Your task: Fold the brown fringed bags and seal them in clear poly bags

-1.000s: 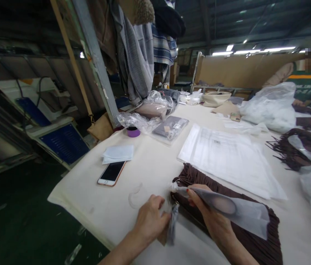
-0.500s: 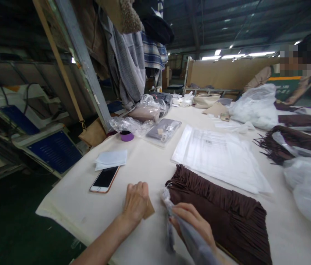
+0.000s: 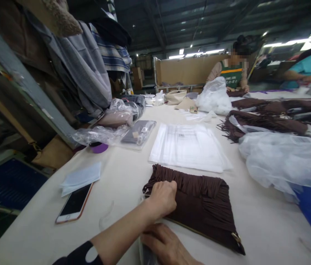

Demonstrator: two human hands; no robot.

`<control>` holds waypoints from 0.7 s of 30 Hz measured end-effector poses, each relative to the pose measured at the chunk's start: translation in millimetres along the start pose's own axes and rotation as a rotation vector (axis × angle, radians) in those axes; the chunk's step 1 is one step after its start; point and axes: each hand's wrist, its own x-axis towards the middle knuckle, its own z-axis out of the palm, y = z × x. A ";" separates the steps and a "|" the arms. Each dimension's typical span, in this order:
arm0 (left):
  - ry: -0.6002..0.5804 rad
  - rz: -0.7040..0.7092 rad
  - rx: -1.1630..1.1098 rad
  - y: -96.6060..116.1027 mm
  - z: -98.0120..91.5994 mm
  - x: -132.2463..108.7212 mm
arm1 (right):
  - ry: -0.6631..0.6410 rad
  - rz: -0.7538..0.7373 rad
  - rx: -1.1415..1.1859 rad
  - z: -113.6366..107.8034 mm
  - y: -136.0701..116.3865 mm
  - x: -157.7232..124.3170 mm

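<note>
Fingers, right hand (image 3: pixel 169 246): lie flat and together on the table (image 3: pixel 122 176) at the near edge, pressing on something pale beneath them; what it is cannot be told.
Fingers, left hand (image 3: pixel 162 197): curled together, knuckles up, resting on the near-left corner of the brown fringed bag (image 3: pixel 199 204).
Bag's place: flat on the table, directly beyond the right hand and under the left.
Long axis: runs left to right, fringe along the far edge, metal ring at the near-right corner.
Nearer hand: left touches it; right sits just beside its near edge.
Left of bag: phone (image 3: pixel 74 203), face up.
Beyond: stack of clear bags (image 3: pixel 188 147).
</note>
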 end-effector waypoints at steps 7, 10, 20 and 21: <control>-0.236 -0.173 -0.379 -12.5 -7.8 15.5 | 0.085 0.144 0.291 -1.0 3.8 -2.0; -0.305 -0.125 -0.498 -11.1 -17.7 3.4 | 0.206 0.214 0.377 1.2 3.2 -5.0; -0.143 0.105 -0.147 1.7 -12.1 -12.5 | 0.587 0.425 0.589 -11.3 -7.0 -35.3; -0.120 0.118 -0.094 6.3 -9.0 -11.1 | 0.584 0.468 0.615 -7.8 -8.2 -37.2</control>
